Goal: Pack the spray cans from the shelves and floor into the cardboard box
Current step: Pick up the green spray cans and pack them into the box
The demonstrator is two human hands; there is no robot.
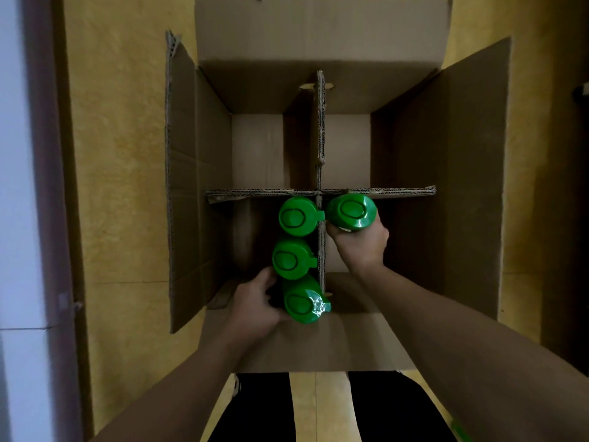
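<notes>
1. Here, at the far left, a pale wall [16,154] borders the yellow floor [121,122], on which the open cardboard box [181,186] stands with its flaps spread.
2. The left hand [255,301] curls its fingers around the nearest can [304,301], which is in the box's near-left compartment, close to the near wall.
3. Beyond it in the same compartment are the middle can [291,258] and the far can [298,216], green caps up, lined up along the lengthwise divider [321,135].
4. The far can sits against the crosswise divider [255,193].
5. Right of the lengthwise divider, the right hand [361,245] grips the fourth can [350,212] just under its green cap, at the near-right compartment's far-left corner, where the dividers cross.
</notes>
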